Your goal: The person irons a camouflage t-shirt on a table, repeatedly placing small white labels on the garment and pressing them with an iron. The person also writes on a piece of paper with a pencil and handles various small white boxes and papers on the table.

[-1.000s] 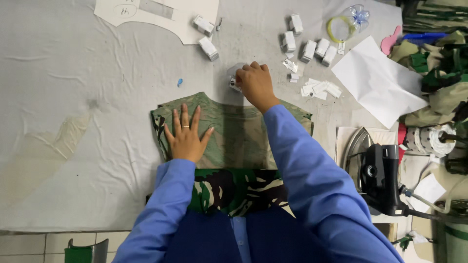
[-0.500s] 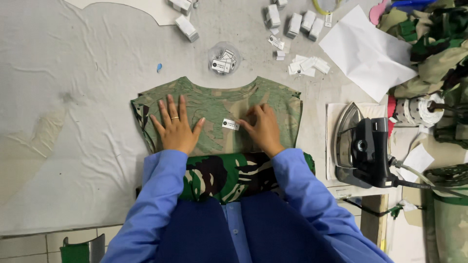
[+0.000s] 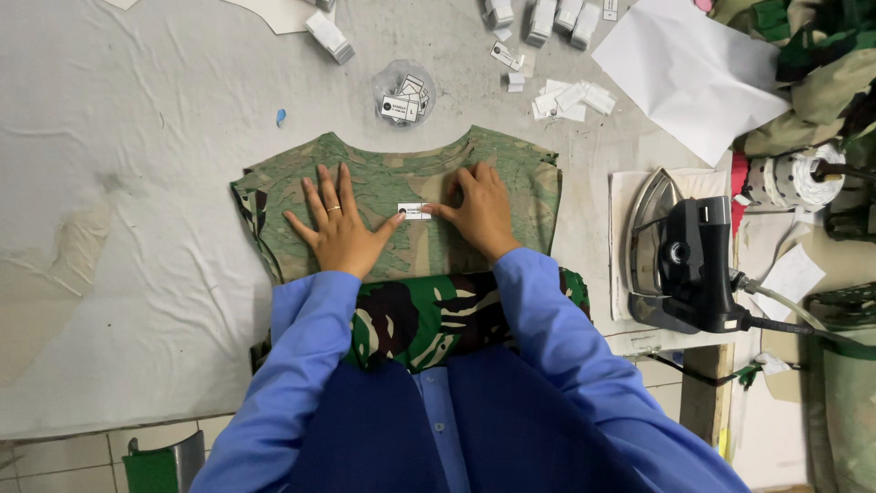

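Observation:
A green camouflage garment piece (image 3: 520, 178) lies flat, inside up, on the white padded table (image 3: 137, 183). A small white label (image 3: 413, 211) rests on its middle, below the neckline. My left hand (image 3: 339, 224) lies flat on the fabric, fingers spread, its thumb tip at the label's left end. My right hand (image 3: 479, 208) presses the fabric on the other side, its fingertips touching the label's right end. Darker camouflage fabric (image 3: 429, 315) hangs over the table's near edge against my body.
A clear round container of white labels (image 3: 404, 93) sits just beyond the neckline. Small white label stacks (image 3: 538, 18) and loose tags (image 3: 570, 99) lie farther back. A steam iron (image 3: 684, 256) rests at the right, beside a white sheet (image 3: 684, 68) and piled camouflage fabric (image 3: 812, 64).
My right hand came back from the label container and set a white label on the garment. My left hand now touches the label with its thumb too.

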